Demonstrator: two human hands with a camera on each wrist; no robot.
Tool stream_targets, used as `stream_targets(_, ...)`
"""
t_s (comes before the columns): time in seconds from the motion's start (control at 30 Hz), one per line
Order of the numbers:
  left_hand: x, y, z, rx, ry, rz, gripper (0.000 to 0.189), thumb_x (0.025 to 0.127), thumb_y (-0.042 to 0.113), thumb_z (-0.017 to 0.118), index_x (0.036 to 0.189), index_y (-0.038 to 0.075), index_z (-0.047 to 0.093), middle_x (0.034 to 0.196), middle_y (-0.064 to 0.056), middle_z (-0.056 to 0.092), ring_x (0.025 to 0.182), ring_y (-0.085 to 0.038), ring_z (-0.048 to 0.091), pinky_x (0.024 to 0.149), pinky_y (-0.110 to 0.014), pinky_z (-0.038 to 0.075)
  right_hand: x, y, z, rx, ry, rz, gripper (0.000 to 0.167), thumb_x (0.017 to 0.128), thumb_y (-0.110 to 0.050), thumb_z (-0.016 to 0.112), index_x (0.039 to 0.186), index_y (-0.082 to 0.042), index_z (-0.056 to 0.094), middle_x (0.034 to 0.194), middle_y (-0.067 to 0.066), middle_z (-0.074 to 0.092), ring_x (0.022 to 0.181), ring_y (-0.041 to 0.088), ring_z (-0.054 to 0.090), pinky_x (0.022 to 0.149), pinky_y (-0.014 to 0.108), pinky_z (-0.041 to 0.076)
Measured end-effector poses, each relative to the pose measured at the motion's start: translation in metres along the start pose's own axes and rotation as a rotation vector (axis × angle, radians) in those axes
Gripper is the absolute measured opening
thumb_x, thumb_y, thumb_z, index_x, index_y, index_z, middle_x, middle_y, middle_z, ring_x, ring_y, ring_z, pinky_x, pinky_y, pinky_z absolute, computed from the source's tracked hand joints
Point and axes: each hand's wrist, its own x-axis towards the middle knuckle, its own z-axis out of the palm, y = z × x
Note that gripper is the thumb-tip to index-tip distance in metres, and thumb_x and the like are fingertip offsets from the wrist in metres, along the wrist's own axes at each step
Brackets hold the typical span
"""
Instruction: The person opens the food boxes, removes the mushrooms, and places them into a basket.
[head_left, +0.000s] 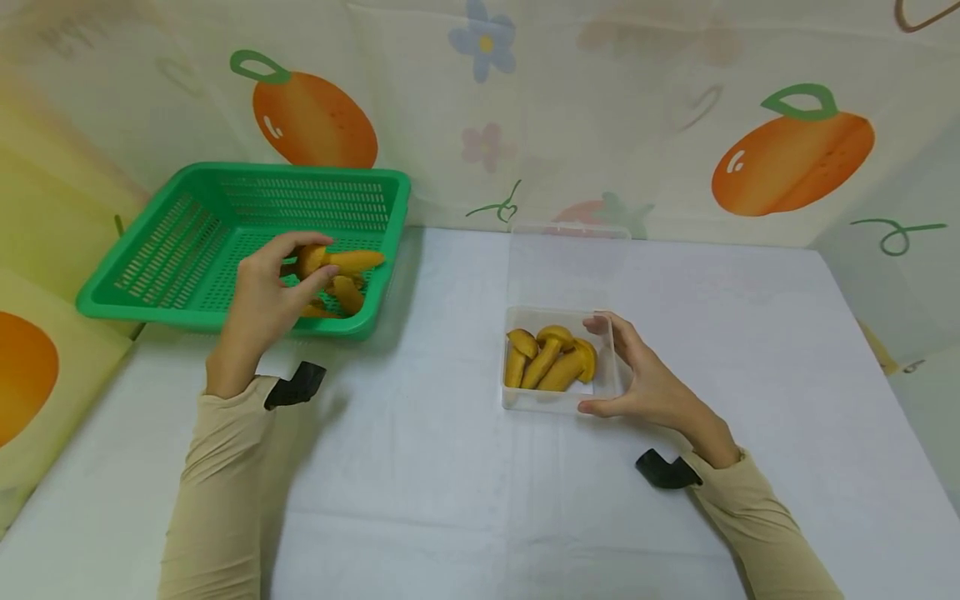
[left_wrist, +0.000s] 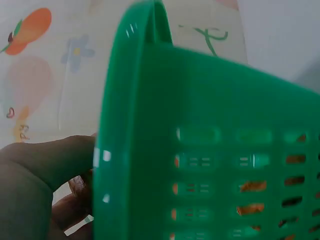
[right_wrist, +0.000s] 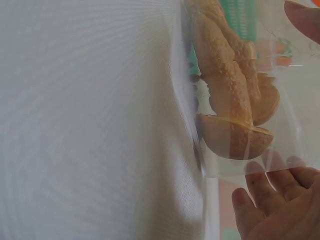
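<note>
Over the right end of the green basket [head_left: 247,320], my left hand [head_left: 258,292] pinches a yellow-brown mushroom [head_left: 356,262] between thumb and fingers, its stem pointing right. More mushrooms [head_left: 348,295] lie below it inside the basket. In the left wrist view the basket wall [left_wrist: 150,100] hides most of that hand's hold. My right hand [head_left: 648,383] holds the right side of a clear plastic box [head_left: 536,402], thumb at the near wall and fingers at the far corner. Several mushrooms [head_left: 551,360] lie side by side in the box, also seen through its wall in the right wrist view.
The box's transparent lid [head_left: 567,267] lies folded back behind it. A white cloth [head_left: 397,500] covers the table, and a printed curtain [head_left: 600,100] with oranges and flowers stands at the back. Black straps [head_left: 296,385] sit at both wrists.
</note>
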Motion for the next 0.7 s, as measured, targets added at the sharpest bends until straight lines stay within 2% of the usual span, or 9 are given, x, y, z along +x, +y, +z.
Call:
stream_targets(0.17,-0.001,-0.012,-0.007,0.041,-0.005,-0.056,0.033,0.088,0.002,0.072,0.121,0.001,0.067,0.116,-0.015,0.066,0.095,0.008,0.050,0.080,-0.002,0.042,0.000,-0.001,0.000,0.000,0.000,0.000,0.111,0.067,-0.007,0.091,0.153,-0.014,0.021,0.149,0.018,0.036,0.142,0.031,0.033,0.119,0.058,0.019)
stream_targets(0.4,-0.002,-0.020,-0.013,0.129,-0.025,-0.124,0.031,0.091,0.004,0.068,0.122,0.003,0.067,0.118,-0.017,0.065,0.095,0.006,0.046,0.077,-0.002,0.039,0.000,-0.001,0.000,0.002,0.000,0.013,0.112,0.067,-0.008,0.091,0.153,-0.014,0.021,0.149,0.017,0.036,0.142,0.030,0.033,0.120,0.057,0.019)
stream_targets(0.5,-0.002,-0.022,-0.016,0.147,-0.019,-0.152,0.030,0.091,0.001,0.067,0.121,0.002,0.067,0.120,-0.018,0.066,0.102,-0.009,0.056,0.075,-0.003,0.037,0.000,0.000,0.000,0.007,0.001,0.008,0.111,0.067,-0.007,0.091,0.153,-0.014,0.021,0.149,0.018,0.036,0.142,0.032,0.032,0.120,0.058,0.019)
stream_targets(0.63,-0.003,-0.027,-0.021,0.165,0.011,-0.188,0.029,0.091,0.001,0.068,0.120,0.002,0.068,0.119,-0.023,0.068,0.110,-0.039,0.061,0.072,-0.002,0.035,-0.001,0.000,0.000,0.001,-0.002,0.010,0.111,0.068,-0.008,0.091,0.153,-0.013,0.020,0.149,0.019,0.036,0.142,0.032,0.032,0.119,0.058,0.018)
stream_targets(0.7,-0.004,-0.031,-0.024,0.189,0.025,-0.209,0.029,0.091,0.002,0.068,0.120,0.003,0.068,0.117,-0.024,0.068,0.112,-0.043,0.060,0.068,-0.003,0.034,0.000,0.000,0.000,-0.003,-0.003,0.012,0.111,0.068,-0.009,0.091,0.153,-0.013,0.020,0.149,0.018,0.036,0.142,0.031,0.032,0.119,0.058,0.018)
